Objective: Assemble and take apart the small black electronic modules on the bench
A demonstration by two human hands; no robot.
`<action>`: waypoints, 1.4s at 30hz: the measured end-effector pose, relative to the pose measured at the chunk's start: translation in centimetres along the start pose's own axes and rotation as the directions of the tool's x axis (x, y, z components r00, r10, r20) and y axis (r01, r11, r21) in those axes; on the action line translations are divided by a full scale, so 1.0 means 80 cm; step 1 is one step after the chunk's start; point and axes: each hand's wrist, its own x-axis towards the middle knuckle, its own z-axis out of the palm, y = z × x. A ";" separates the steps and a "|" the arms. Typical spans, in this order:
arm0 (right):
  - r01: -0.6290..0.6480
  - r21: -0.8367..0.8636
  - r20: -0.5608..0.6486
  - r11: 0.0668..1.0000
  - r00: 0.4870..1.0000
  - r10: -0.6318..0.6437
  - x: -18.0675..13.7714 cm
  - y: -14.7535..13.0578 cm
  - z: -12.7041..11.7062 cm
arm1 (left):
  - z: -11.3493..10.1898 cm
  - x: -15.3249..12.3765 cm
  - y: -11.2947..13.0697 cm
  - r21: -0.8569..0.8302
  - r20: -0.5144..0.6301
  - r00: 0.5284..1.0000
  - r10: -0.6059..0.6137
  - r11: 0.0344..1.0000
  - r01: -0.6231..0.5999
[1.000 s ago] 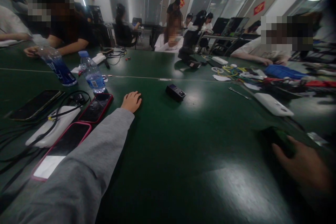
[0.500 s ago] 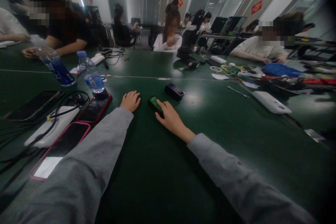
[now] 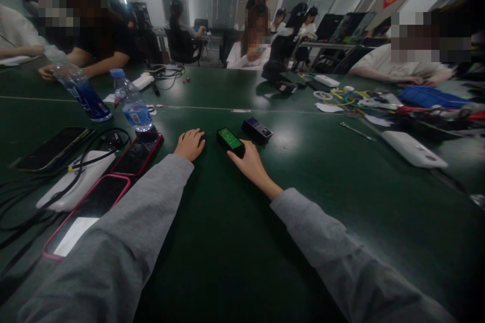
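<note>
The near end of a black rectangular box with a bright green, patterned top (image 3: 230, 139) is held between the thumb and fingers of the right hand (image 3: 252, 160), at the dark green bench (image 3: 212, 242); how firmly cannot be told. With only that end clasped, the box could be tipped or slewed if let go unevenly. By the left hand (image 3: 190, 145), laid palm down with fingers slightly apart, nothing is held. Just beyond, a second black box with a dark blue panel (image 3: 257, 131) could be nudged if the right knuckles were swung outward. Farther left, a clear plastic bottle with a blue cap (image 3: 136, 108) could be toppled by a careless left reach.

Half a second ago, more of the green top was covered by the fingers; a second ago, the box was held far to the right. The left hand has hardly been moved.
</note>
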 end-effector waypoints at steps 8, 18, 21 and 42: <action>0.062 -0.023 -0.085 0.998 0.994 -0.064 0.000 0.000 0.003 | -0.002 0.001 0.003 0.009 0.000 1.000 -0.008 1.000 0.008; -0.025 -0.027 -0.088 0.999 0.996 0.022 0.002 0.009 0.006 | 0.000 0.001 0.001 0.001 -0.015 1.000 0.002 1.000 -0.002; -0.010 -0.005 -0.084 1.000 0.996 0.010 0.000 0.006 0.004 | 0.001 0.002 -0.001 0.002 0.001 1.000 0.000 1.000 0.000; 0.252 -0.270 0.106 0.929 0.967 -0.232 -0.006 -0.010 0.006 | 0.003 0.003 0.001 0.013 -0.017 1.000 -0.012 1.000 0.012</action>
